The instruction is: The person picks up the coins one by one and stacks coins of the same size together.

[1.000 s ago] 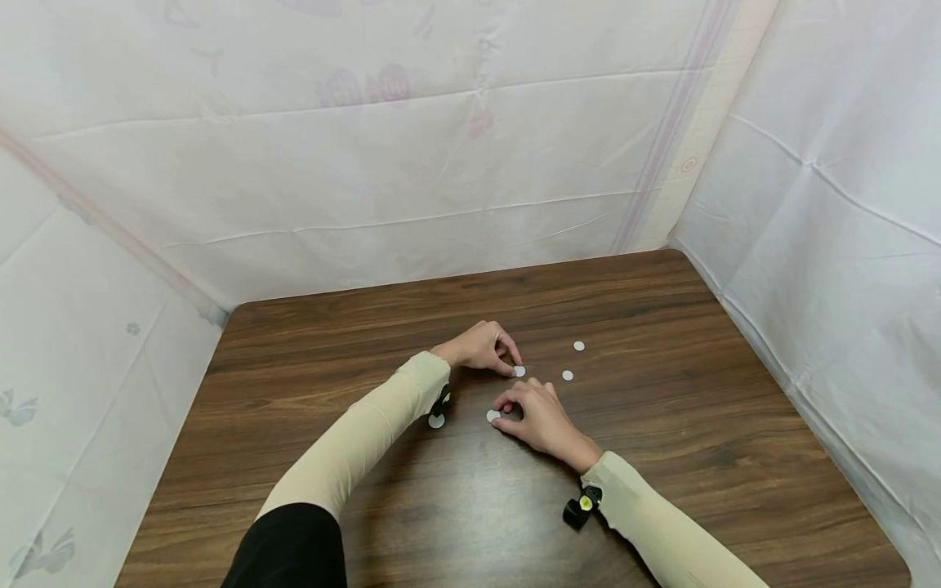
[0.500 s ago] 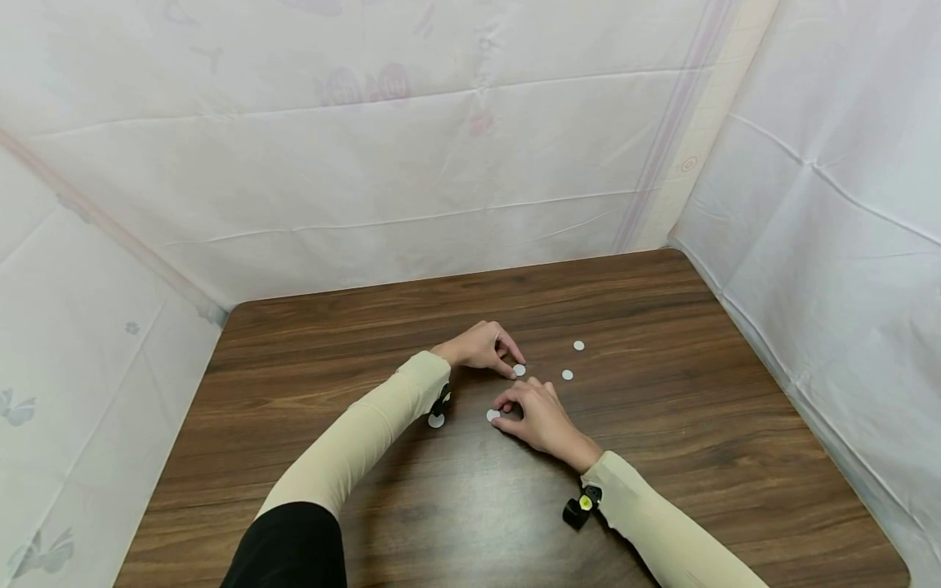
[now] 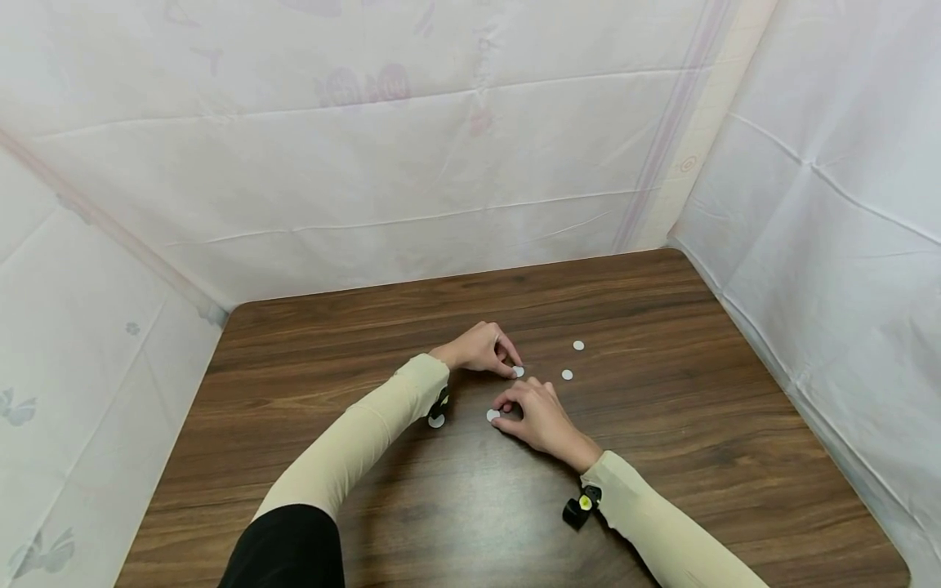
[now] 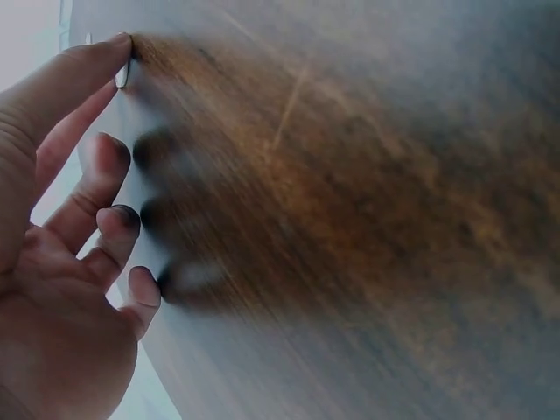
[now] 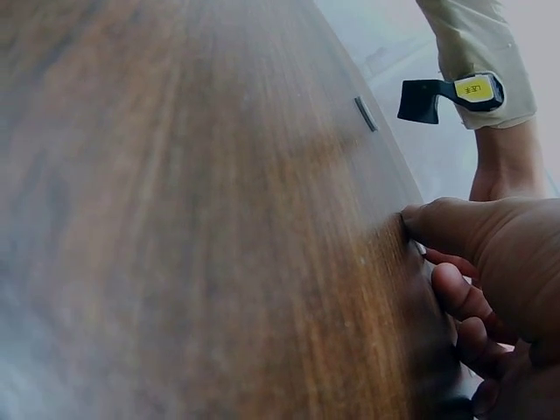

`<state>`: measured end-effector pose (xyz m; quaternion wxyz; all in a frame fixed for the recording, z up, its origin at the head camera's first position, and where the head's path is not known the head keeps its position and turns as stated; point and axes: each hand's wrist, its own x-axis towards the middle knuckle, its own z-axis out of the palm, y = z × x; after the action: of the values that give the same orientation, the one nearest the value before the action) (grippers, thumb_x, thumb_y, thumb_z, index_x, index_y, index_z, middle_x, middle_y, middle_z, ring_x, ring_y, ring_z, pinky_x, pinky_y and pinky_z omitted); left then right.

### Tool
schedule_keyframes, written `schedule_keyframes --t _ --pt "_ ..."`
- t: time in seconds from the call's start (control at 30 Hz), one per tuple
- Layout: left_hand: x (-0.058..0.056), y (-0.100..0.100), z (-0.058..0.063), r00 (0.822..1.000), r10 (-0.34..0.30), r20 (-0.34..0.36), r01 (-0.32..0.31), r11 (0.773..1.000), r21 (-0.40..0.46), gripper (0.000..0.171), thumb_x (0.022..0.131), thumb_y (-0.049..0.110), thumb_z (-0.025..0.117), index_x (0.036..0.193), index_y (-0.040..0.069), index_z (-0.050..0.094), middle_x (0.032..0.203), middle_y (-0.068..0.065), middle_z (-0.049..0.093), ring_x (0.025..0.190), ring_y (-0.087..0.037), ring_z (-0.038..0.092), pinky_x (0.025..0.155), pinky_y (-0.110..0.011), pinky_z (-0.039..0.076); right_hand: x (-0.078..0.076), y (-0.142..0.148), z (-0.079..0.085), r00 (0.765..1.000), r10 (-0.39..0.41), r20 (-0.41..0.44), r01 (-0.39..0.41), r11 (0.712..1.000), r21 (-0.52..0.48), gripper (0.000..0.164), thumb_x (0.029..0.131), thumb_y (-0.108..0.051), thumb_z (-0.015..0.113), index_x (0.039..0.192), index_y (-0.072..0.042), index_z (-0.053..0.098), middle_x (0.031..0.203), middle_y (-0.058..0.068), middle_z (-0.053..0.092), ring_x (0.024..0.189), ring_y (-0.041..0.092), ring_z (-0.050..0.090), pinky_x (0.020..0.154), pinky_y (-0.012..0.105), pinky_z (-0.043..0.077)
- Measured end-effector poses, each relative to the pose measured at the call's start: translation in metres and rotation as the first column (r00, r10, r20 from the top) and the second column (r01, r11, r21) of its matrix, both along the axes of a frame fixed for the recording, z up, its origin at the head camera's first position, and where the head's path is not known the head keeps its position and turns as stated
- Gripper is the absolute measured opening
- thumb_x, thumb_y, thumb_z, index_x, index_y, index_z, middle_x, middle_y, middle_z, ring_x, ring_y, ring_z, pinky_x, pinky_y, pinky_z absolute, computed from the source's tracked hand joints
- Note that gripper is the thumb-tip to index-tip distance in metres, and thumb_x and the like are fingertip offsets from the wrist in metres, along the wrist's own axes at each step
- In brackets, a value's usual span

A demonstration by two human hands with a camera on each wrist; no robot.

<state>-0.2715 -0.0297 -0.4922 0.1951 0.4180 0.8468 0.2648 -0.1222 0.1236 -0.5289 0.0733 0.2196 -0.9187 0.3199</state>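
Note:
In the head view my left hand [image 3: 481, 347] pinches a small flat white disc [image 3: 519, 371] at the tabletop between thumb and index finger. The left wrist view shows only a thin edge of that disc [image 4: 122, 77] by the fingertips; the other fingers are loosely bent. Nearer to me, my right hand [image 3: 540, 418] holds a second white disc [image 3: 492, 416] by its rim with thumb and index finger. That disc is mostly hidden behind the right thumb [image 5: 446, 223] in the right wrist view. Another white disc [image 3: 437, 421] lies beneath the left wrist, apart from both hands.
Two more white discs, a farther one [image 3: 578, 345] and a nearer one [image 3: 567, 375], lie right of the left fingertips. The brown wood-grain table [image 3: 698, 392] meets white sheeting [image 3: 412, 180] at its back and sides. Black camera mounts, such as the right one [image 3: 577, 512], jut from both wrists.
My left index fingertip moved slightly away from the thumb half a second ago and has come back, its disc shifting a hair. The right hand and the other discs stay put.

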Motion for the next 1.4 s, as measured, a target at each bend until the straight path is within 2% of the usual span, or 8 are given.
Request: schedule_keyframes --t 0.23,0.53,0.7,1.03,1.4 --pt "0.0014 -0.0015 -0.0011 1.000 0.000 -0.013 0.000 1.000 0.020 0.012 0.089 0.028 0.083 0.097 0.020 0.084 0.058 -0.001 0.062 0.048 -0.004 0.045 0.053 -0.020 0.038 0.0001 -0.0002 -0.0007 1.000 0.001 -0.004 -0.001 1.000 0.008 0.016 0.084 -0.030 0.087 0.096 -0.023 0.078 0.087 -0.013 0.065 0.082 0.009 0.049 0.077 0.035 0.033" --pt "-0.0002 -0.0035 -0.0008 1.000 -0.013 0.024 0.012 0.999 0.031 0.016 0.085 0.028 0.087 0.099 0.020 0.084 0.061 0.000 0.063 0.051 -0.006 0.048 0.054 -0.021 0.038 0.0002 0.0001 -0.0003 1.000 0.003 0.004 -0.003 1.000 -0.002 0.016 0.084 -0.030 0.087 0.096 -0.023 0.078 0.088 -0.013 0.066 0.082 0.009 0.049 0.077 0.035 0.032" --pt "-0.0004 -0.0010 0.0013 1.000 -0.026 -0.003 0.026 0.999 0.020 0.013 0.085 0.025 0.087 0.096 0.019 0.084 0.060 0.000 0.064 0.051 -0.006 0.049 0.054 -0.021 0.039 -0.0003 0.0003 -0.0011 1.000 0.003 -0.003 -0.003 1.000 -0.003 0.016 0.084 -0.029 0.087 0.096 -0.023 0.078 0.088 -0.012 0.066 0.082 0.009 0.049 0.077 0.035 0.033" --pt "0.0017 -0.0020 0.0007 0.999 -0.012 -0.032 0.013 1.000 0.017 0.011 0.086 0.028 0.086 0.093 0.019 0.084 0.056 0.002 0.061 0.048 -0.003 0.046 0.053 -0.019 0.037 -0.0006 0.0002 -0.0020 1.000 -0.001 -0.010 0.001 1.000 -0.003 0.017 0.084 -0.029 0.087 0.096 -0.023 0.078 0.088 -0.012 0.065 0.082 0.009 0.048 0.076 0.034 0.032" --pt "0.0032 -0.0029 -0.0012 0.994 0.025 -0.104 -0.022 0.999 0.029 0.008 0.091 0.021 0.078 0.094 0.014 0.079 0.058 0.005 0.060 0.049 -0.004 0.048 0.053 -0.020 0.039 0.0001 0.0001 -0.0022 1.000 0.000 -0.013 0.000 1.000 -0.001 0.016 0.084 -0.029 0.087 0.096 -0.023 0.078 0.087 -0.011 0.064 0.081 0.009 0.047 0.076 0.034 0.032"
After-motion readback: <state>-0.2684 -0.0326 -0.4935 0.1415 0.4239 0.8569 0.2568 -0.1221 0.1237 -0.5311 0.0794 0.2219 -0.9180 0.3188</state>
